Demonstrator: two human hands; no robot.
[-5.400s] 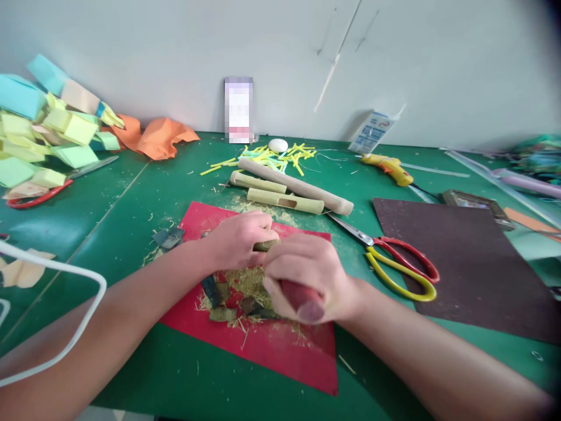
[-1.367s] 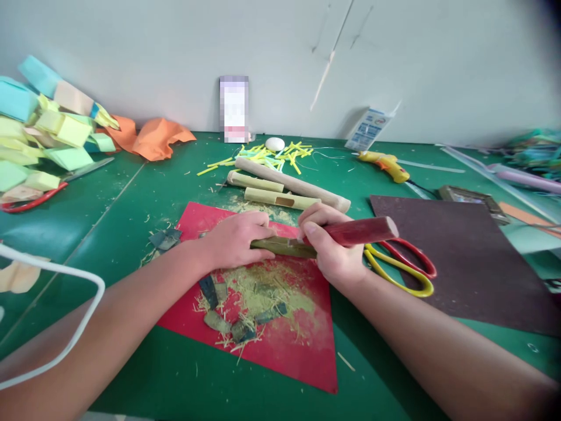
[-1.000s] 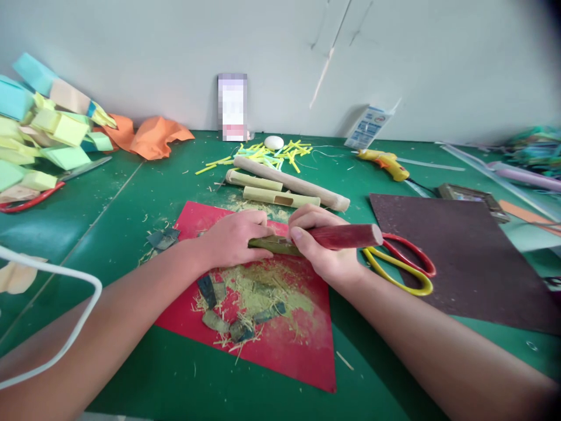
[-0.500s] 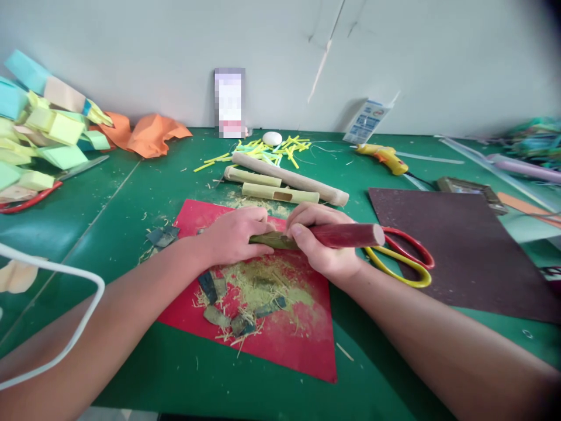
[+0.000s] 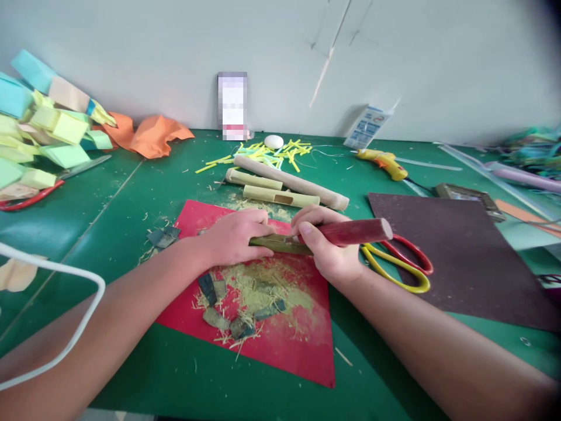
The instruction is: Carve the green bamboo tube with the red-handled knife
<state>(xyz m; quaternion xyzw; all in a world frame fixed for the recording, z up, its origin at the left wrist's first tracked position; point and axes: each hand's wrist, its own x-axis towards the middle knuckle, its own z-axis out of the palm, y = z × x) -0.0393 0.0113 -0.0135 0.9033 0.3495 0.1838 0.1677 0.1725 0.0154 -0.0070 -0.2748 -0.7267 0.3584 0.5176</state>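
My left hand (image 5: 239,237) is closed around one end of a green bamboo tube (image 5: 283,245), pressing it down over a red sheet (image 5: 302,354). A slot shows in the tube's upper side. In my right hand (image 5: 331,251) is a chisel (image 5: 357,232) with a thick red wooden handle. Its handle points right, and the short visible part of the blade meets the slot. The fingers hide most of the blade. Below the tube, pale bamboo dust (image 5: 280,286), thin shavings and several dark scraps (image 5: 243,327) lie on the sheet.
Behind my hands lie cut bamboo pieces (image 5: 280,196) and a longer wooden stick (image 5: 302,182). Scissors (image 5: 416,280) with red and yellow handles rest beside a dark brown sheet (image 5: 447,251). A yellow glue gun (image 5: 385,164) is farther back. A white cable (image 5: 94,316) loops at left.
The chisel and my right hand have shifted slightly right along the bamboo tube, and the handle tilts up more. More of the slot is exposed. My left hand stays put.
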